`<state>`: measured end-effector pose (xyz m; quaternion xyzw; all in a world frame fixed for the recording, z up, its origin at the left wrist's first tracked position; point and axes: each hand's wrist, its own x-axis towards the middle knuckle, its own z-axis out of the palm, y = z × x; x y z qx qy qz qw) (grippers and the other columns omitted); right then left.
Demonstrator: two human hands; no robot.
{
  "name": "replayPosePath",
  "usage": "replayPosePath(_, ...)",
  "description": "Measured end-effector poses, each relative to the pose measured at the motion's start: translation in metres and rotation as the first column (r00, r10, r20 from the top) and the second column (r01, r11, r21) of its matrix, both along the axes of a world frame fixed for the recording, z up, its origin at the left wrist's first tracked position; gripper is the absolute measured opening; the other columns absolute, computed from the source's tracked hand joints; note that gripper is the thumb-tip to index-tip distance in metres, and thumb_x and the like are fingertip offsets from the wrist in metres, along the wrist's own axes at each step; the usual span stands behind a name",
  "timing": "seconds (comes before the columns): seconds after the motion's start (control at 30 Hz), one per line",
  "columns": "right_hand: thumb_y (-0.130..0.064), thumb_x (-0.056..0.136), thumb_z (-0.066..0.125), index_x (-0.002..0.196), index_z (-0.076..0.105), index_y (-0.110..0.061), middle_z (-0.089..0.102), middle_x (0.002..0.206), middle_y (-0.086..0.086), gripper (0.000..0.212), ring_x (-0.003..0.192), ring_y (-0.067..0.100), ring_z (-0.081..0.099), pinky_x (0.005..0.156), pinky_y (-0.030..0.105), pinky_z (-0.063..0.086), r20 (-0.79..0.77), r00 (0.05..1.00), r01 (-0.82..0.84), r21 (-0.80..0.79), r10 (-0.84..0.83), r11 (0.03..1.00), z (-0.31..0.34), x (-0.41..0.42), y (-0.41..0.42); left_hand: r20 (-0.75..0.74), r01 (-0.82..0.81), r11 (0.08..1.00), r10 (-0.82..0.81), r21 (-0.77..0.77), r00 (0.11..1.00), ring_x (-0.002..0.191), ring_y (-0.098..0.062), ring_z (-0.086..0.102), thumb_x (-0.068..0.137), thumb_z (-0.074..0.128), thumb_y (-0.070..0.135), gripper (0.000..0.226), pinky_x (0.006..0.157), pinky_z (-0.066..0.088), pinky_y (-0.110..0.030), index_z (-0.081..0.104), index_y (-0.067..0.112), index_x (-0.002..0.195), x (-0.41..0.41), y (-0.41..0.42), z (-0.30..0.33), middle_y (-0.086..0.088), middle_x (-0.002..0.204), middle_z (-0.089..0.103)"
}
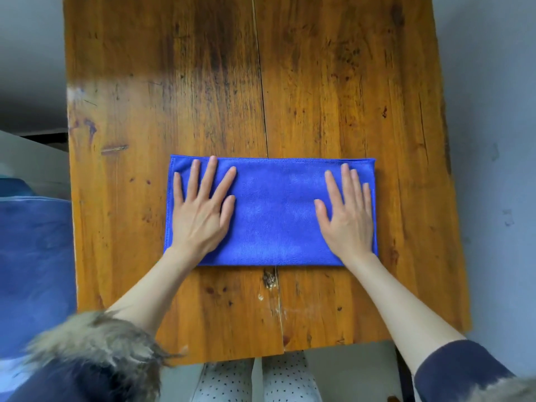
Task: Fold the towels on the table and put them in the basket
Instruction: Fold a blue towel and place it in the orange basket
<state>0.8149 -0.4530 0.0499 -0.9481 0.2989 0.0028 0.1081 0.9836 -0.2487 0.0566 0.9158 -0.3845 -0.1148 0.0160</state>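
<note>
Fur trim [95, 343] on our dark sleeves [458, 369] sits closest, blurred at the bottom corners, with dotted trousers [255, 381] showing under the near edge of the table [319, 82]. From there our bare forearms reach forward over the wood.

Our left hand [200, 210] lies flat on the left part of the blue towel [275, 213], fingers straight and spread, palm down, gripping nothing. Our right hand [348, 216] lies the same way on the right part, fingers straight and closer together, also holding nothing (both simply press on the cloth). The fingertips of each hand point away from us and stop just short of the towel's far edge.

Between and under the hands, the towel lies as a wide, flat rectangle on the near half of the table, its long sides running left to right. At the far right corner a second layer of cloth peeks out, so it looks folded over. A long crack in the wood runs from the near edge under the towel and on to the far end.

Off the table's left side we see something blue [32, 256], too blurred to tell what it is. Beyond the towel the wood is worn and dark-stained.
</note>
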Motion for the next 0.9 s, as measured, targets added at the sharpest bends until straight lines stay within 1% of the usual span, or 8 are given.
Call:
replayPosePath(0.1,-0.039,0.095,0.028,0.145,0.032,-0.015,0.023,0.155,0.011,0.056,0.144,0.023,0.018,0.117,0.043,0.012,-0.013,0.999,0.05,-0.007,-0.05,0.999,-0.002,-0.014,-0.01,0.004,-0.057,0.998,0.057,0.008,0.998,0.144,-0.032,0.014,0.095,0.022,0.04,0.055,0.112,0.007,-0.056,0.026,0.023,0.147,0.011,0.026,-0.001,-0.008,0.156,0.019)
replayPosePath(0.23,-0.037,0.095,0.029,0.144,0.033,-0.012,0.022,0.154,0.015,0.055,0.144,0.027,0.017,0.117,0.047,0.01,0.017,0.995,0.096,-0.011,-0.096,0.995,0.002,-0.008,-0.003,-0.129,-0.222,0.961,0.202,-0.165,0.971,0.144,-0.032,0.008,0.096,0.018,0.034,0.055,0.116,0.006,-0.047,0.026,0.014,0.147,0.011,0.046,0.001,-0.009,0.156,0.015)
replayPosePath(0.33,-0.032,0.094,0.035,0.142,0.037,-0.009,0.026,0.152,0.018,0.053,0.143,0.031,0.019,0.115,0.05,0.009,0.114,0.985,0.129,-0.02,-0.126,0.991,0.014,0.002,0.017,-0.109,-0.355,0.888,0.338,-0.291,0.935,0.132,-0.037,0.031,0.097,0.031,0.023,0.044,0.109,0.022,-0.044,0.043,0.004,0.134,0.005,0.054,0.006,-0.02,0.142,0.038)
replayPosePath(0.47,-0.034,0.092,0.039,0.141,0.039,-0.014,0.029,0.151,0.014,0.053,0.142,0.028,0.019,0.114,0.053,0.007,0.146,0.988,-0.039,-0.009,0.04,0.999,0.023,0.02,0.066,-0.075,-0.514,0.825,0.511,-0.237,0.856,0.101,-0.042,0.044,0.093,0.053,0.02,0.029,0.087,0.032,-0.045,0.055,-0.002,0.111,-0.002,0.054,0.012,-0.026,0.112,0.051)
replayPosePath(0.53,-0.036,0.091,0.04,0.141,0.04,-0.015,0.03,0.151,0.013,0.054,0.141,0.027,0.019,0.113,0.054,0.007,0.113,0.991,-0.077,0.007,0.076,0.997,0.018,0.029,0.086,-0.133,-0.584,0.791,0.569,-0.181,0.812,0.101,-0.041,0.043,0.092,0.055,0.026,0.032,0.087,0.032,-0.044,0.055,-0.002,0.108,-0.002,0.051,0.016,-0.026,0.11,0.05)
replayPosePath(0.67,-0.041,0.093,0.036,0.143,0.036,-0.019,0.029,0.152,0.01,0.055,0.142,0.026,0.02,0.114,0.053,0.009,0.011,0.999,-0.031,-0.013,0.031,0.999,0.004,0.034,0.106,-0.205,-0.634,0.767,0.607,-0.102,0.768,0.108,-0.04,0.041,0.091,0.056,0.033,0.038,0.092,0.033,-0.044,0.056,0.0,0.108,-0.002,0.046,0.023,-0.024,0.113,0.049)
replayPosePath(0.77,-0.042,0.094,0.033,0.145,0.033,-0.02,0.028,0.153,0.009,0.055,0.143,0.026,0.021,0.114,0.053,0.01,-0.01,1.0,-0.029,-0.045,0.029,0.999,-0.001,0.034,0.107,-0.291,-0.643,0.759,0.594,-0.106,0.75,0.107,-0.037,0.042,0.09,0.057,0.033,0.031,0.091,0.034,-0.041,0.057,0.003,0.099,0.003,0.045,0.028,-0.021,0.11,0.051)
replayPosePath(0.9,-0.042,0.094,0.031,0.145,0.032,-0.019,0.028,0.153,0.008,0.056,0.143,0.026,0.02,0.114,0.053,0.012,-0.019,0.999,-0.041,-0.068,0.04,0.997,-0.003,0.035,0.106,-0.468,-0.687,0.717,0.57,-0.12,0.675,0.083,-0.025,0.049,0.089,0.06,0.029,0.02,0.069,0.032,-0.03,0.049,0.012,0.09,0.011,0.044,0.041,-0.004,0.085,0.056)
